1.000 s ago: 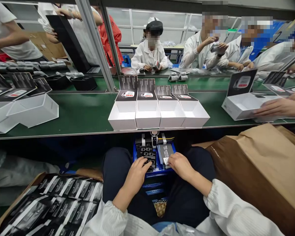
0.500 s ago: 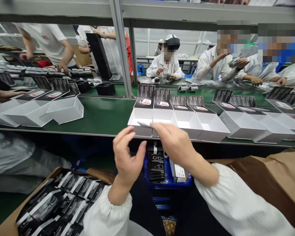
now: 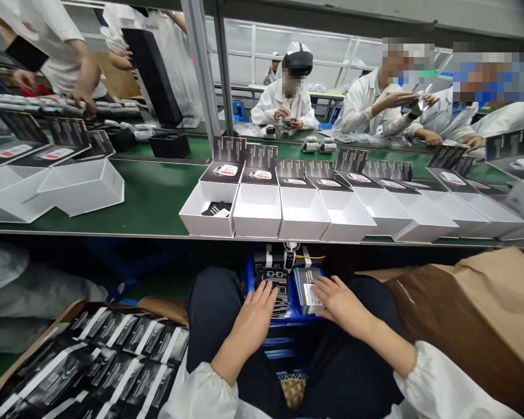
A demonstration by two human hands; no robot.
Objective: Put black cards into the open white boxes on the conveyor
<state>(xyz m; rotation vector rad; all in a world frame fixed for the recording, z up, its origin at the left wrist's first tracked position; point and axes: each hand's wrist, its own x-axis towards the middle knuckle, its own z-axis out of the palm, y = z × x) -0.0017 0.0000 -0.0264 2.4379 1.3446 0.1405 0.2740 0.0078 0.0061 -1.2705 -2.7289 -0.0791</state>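
My left hand (image 3: 255,317) rests with its fingertips on a stack of black printed cards (image 3: 276,284) in a blue bin (image 3: 294,314) between my knees. Beside it, my right hand (image 3: 338,299) touches a stack of grey booklets (image 3: 308,286) in the same bin. Neither hand has lifted anything. Above, on the green conveyor (image 3: 157,201), stands a row of open white boxes with black lids. The leftmost box (image 3: 207,212) holds a black card and a booklet. The box to its right (image 3: 257,212) is bare inside.
A cardboard box of black packets (image 3: 91,361) sits at my lower left, and a brown paper bag (image 3: 467,320) at my right. More open white boxes (image 3: 78,186) lie on the belt at left. Several people in white coats work across the line.
Both hands were up at the leftmost white box half a second ago. They have dropped back to the blue bin, and the card and booklet now lie in that box.
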